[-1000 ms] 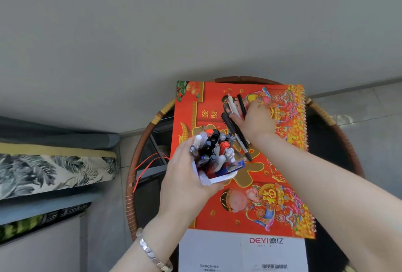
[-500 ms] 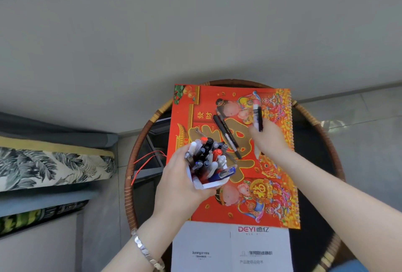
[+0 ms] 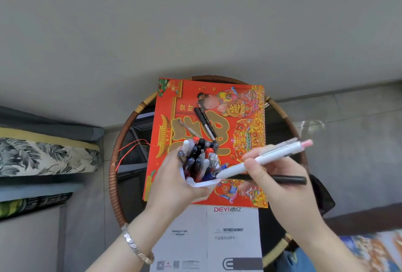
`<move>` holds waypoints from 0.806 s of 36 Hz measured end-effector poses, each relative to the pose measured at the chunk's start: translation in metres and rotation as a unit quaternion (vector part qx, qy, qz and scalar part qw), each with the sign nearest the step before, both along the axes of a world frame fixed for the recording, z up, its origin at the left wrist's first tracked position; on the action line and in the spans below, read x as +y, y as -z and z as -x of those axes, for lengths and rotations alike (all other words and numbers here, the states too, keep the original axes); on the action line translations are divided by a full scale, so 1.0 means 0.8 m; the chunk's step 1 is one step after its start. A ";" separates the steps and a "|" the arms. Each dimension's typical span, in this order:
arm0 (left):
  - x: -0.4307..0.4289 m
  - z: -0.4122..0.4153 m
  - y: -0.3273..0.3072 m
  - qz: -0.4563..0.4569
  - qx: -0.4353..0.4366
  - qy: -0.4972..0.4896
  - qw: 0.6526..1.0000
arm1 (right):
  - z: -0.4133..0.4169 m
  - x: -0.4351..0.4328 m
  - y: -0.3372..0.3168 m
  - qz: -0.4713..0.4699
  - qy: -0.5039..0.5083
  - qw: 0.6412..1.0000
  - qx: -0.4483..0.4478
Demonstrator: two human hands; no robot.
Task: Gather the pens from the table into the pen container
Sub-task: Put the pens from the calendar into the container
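Dropping pens in: right hand (image 3: 280, 176) pinches a white pen (image 3: 261, 159) and black pen (image 3: 282, 180), tips at the pen container (image 3: 199, 183), gripped by left hand (image 3: 174, 182). Best tilt them upright, aiming for gaps. Two pens (image 3: 204, 122) lie on the calendar (image 3: 245, 123).

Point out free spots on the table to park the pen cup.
Free: the calendar right of the loose pens, and the white leaflet at the near edge. Crowded: calendar centre, where both hands meet at the cup.
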State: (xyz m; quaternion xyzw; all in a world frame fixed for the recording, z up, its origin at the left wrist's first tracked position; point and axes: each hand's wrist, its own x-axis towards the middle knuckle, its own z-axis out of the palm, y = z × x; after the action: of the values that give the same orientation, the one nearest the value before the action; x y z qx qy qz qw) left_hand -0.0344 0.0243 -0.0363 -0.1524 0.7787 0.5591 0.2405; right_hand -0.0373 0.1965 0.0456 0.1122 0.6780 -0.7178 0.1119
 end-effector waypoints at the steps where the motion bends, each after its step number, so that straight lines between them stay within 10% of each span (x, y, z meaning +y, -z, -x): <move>1: 0.002 -0.001 -0.001 0.012 0.004 0.004 1.000 | -0.002 -0.001 0.002 0.009 -0.009 1.000 0.000; 17: 0.018 -0.012 -0.021 0.174 0.032 0.107 0.978 | -0.008 -0.007 0.044 -0.205 -0.230 0.949 0.071; 29: 0.019 -0.010 -0.024 0.135 0.032 0.103 0.985 | -0.015 -0.011 0.046 -0.202 0.008 0.965 0.165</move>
State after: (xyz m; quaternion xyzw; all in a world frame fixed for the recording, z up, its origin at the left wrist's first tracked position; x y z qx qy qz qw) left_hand -0.0268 0.0396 -0.0174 -0.0846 0.8657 0.4257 0.2494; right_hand -0.0251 0.1874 0.0086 0.0183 0.8168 -0.5757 -0.0324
